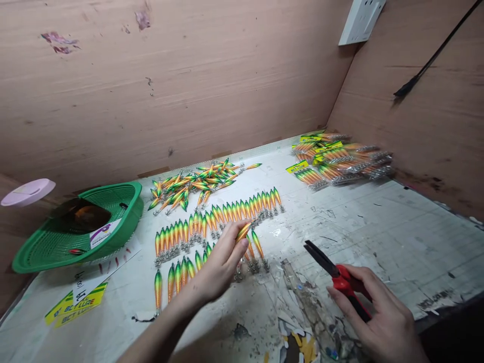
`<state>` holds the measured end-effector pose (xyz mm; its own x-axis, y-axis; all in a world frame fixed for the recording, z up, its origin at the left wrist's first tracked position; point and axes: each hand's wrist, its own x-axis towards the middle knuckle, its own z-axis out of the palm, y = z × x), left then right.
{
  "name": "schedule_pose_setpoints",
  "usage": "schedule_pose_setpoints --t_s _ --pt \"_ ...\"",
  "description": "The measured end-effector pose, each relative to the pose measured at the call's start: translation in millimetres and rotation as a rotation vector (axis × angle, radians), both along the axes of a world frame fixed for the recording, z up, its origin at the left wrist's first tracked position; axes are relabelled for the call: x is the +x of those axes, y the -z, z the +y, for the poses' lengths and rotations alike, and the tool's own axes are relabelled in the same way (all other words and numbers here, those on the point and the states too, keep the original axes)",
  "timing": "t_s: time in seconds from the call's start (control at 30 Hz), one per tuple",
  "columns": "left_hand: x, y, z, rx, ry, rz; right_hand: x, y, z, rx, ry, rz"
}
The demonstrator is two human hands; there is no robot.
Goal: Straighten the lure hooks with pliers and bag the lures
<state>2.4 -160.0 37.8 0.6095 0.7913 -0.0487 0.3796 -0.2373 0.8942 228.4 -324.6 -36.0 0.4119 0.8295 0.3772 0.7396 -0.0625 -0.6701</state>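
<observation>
My left hand (pixel 223 259) reaches over the rows of fishing lures and is closed on one fishing lure (pixel 244 231), orange with a hooked metal end pointing right. Around it, green, yellow and orange lures stand side by side in a back row (pixel 234 209) and a front row (pixel 177 277), partly covered by my hand and forearm. To the right, my right hand (pixel 378 307) grips the red handles of a pair of scissors (pixel 336 272). The dark blades point up and left, close together, touching no lure.
A loose heap of lures (pixel 200 181) lies at the back. Packaged lures (pixel 333 159) with yellow labels are piled at the back right. On the left stand a green basket (pixel 124 212), a pink disc (pixel 28 192) and yellow label cards (pixel 77 305). Paper scraps (pixel 298 343) lie in front.
</observation>
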Motion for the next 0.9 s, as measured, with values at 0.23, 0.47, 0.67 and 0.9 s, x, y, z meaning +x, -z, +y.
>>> schedule_pose_setpoints --t_s 0.23,0.47,0.67,0.9 --pt "51 29.4 54 0.532 0.576 0.413 14 25.4 1 0.180 0.072 -0.041" --pt "51 23.7 66 0.679 0.750 0.557 16 21.2 -2 0.111 0.138 0.116" --pt "41 21.2 69 0.647 0.689 0.441 21 27.8 -3 0.097 0.175 0.229" --pt "48 27.4 73 0.722 0.684 0.252 31 35.2 -2 0.144 0.121 0.123"
